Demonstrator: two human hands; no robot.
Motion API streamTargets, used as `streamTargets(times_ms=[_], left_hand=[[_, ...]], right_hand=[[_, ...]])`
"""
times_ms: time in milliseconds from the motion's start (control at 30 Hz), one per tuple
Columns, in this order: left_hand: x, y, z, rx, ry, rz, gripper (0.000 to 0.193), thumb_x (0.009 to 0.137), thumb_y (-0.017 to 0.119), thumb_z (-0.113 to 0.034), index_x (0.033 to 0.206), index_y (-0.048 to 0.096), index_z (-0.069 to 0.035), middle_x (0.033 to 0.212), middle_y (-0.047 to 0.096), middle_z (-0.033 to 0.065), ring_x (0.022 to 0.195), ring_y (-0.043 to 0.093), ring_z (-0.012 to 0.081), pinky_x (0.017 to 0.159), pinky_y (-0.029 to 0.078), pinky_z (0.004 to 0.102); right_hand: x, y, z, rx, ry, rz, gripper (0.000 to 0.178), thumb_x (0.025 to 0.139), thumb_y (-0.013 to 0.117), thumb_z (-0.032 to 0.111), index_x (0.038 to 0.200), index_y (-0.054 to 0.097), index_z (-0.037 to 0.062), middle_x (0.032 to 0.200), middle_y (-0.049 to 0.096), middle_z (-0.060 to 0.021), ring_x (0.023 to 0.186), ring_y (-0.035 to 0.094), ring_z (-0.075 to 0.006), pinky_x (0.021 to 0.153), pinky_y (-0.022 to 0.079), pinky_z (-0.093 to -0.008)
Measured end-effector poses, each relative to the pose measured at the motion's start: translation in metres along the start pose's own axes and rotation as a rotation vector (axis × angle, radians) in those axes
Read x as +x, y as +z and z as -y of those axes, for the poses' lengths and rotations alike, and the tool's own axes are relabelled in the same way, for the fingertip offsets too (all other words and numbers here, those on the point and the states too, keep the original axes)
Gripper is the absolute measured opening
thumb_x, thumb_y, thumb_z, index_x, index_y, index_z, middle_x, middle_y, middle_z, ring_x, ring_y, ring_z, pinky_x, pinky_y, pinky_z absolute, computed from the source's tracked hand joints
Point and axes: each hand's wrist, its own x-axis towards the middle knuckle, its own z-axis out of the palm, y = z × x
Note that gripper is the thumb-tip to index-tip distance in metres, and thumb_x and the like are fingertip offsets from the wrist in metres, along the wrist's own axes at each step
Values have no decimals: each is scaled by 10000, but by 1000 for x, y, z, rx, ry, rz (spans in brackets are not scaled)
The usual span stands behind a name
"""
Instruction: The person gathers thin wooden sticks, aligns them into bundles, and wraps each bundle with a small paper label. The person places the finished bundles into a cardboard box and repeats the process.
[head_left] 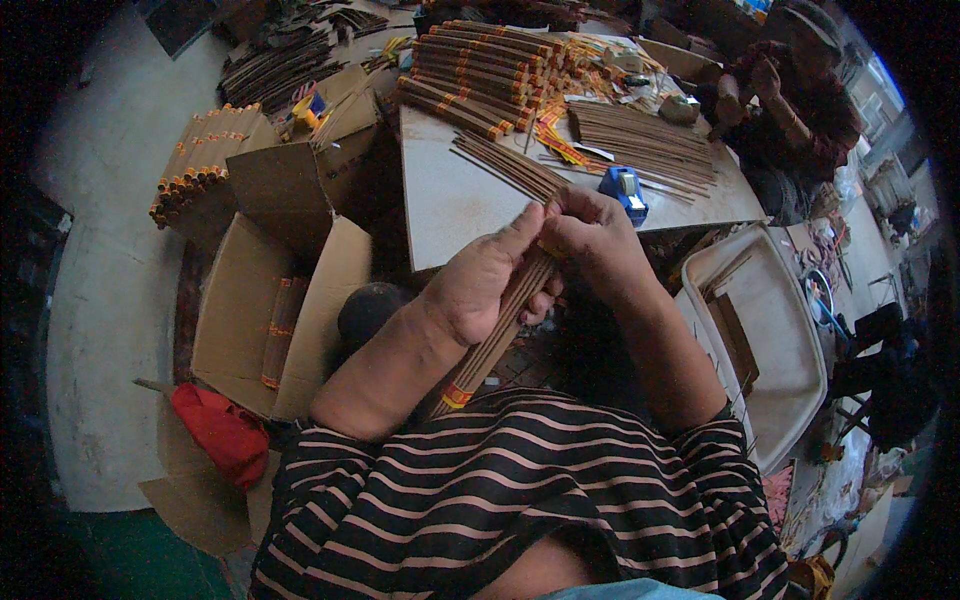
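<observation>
A bundle of thin brown incense sticks (pixel 510 310) slants across my lap toward the white table, with a red and yellow paper band around its near end. My left hand (pixel 480 285) is wrapped round the middle of it, fingertips showing on the far side. Closed at the upper part of the bundle is my right hand (pixel 600 235), its thumb and fingers pinched close to my left thumb. A bit of yellow shows beneath these fingers; what exactly they pinch is hidden. Beyond the hands, the sticks' far ends fan out slightly over the table edge.
The white table (pixel 440 220) bears stacked banded bundles (pixel 480 75), loose sticks (pixel 640 140) and a blue tape dispenser (pixel 625 193). Left stands an open cardboard box (pixel 235 310) with bundles inside; a red cloth (pixel 220 435) lies nearby. Right is a white tub (pixel 790 340). Another person (pixel 800 100) sits across.
</observation>
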Motion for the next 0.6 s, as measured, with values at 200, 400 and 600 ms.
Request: streamTargets(times_ms=[200,400,600], left_hand=[[-3,2,-1,103,3,-8,435,826,486,-501,880,541,-73,667,560,62,483,495,137,419,367,239],[-4,-8,-7,68,-5,141,388,894,390,-439,941,511,-74,667,539,51,469,483,104,406,374,214],[0,-7,-7,58,-7,243,390,898,360,-458,1019,465,-102,649,523,52,425,452,102,381,358,221]], right_hand=[[5,-2,-6,264,69,64,124,813,543,165,790,544,43,682,534,1,557,472,-64,497,376,-197],[-4,-2,-10,296,28,30,191,832,564,216,869,556,28,732,548,4,632,506,-78,573,404,-190],[1,-19,-28,330,-317,208,277,745,670,103,996,593,14,988,559,-61,909,528,-140,810,423,-274]])
